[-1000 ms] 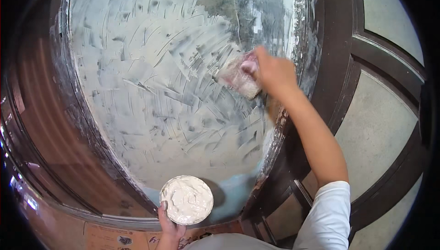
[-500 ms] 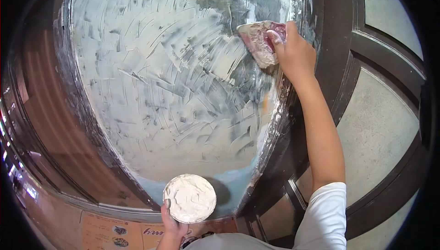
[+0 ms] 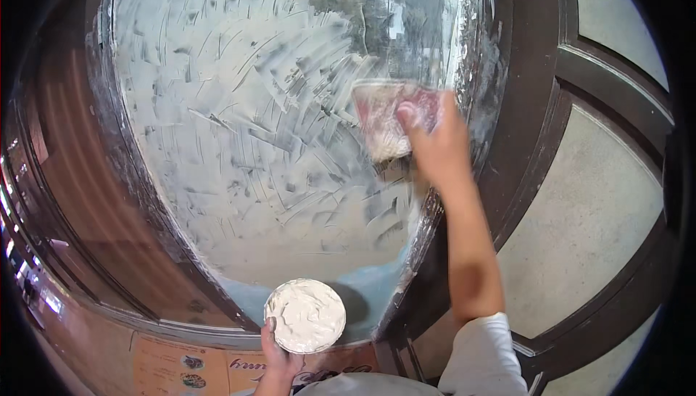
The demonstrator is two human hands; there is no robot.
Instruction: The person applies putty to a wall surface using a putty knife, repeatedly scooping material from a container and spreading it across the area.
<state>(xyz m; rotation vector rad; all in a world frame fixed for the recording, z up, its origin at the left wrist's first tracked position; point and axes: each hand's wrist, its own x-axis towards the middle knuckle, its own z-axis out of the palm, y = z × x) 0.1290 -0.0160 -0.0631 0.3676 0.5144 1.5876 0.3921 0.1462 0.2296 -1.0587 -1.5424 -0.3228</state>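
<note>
My right hand (image 3: pixel 440 142) is closed on a flat, wide putty spreader (image 3: pixel 384 117), reddish and crusted with pale putty. The spreader lies against the right part of a wall panel (image 3: pixel 239 149) that carries streaky off-white putty. Dark, uncoated surface shows above the spreader. Low in the view, my left hand (image 3: pixel 278 349) grips a round tub of creamy white putty (image 3: pixel 306 316) from its lower left, thumb over the rim. The underside of the tub and most of the left fingers are hidden.
Worn, putty-spotted dark frame edges bound the panel, one on the right (image 3: pixel 475 69) and one on the left (image 3: pixel 138 149). A dark panelled door (image 3: pixel 536 142) stands at the right. Orange printed cardboard (image 3: pixel 181 363) lies on the floor below.
My right hand and the spreader have moved down and a little left across the panel. The tub in my left hand has shifted slightly right.
</note>
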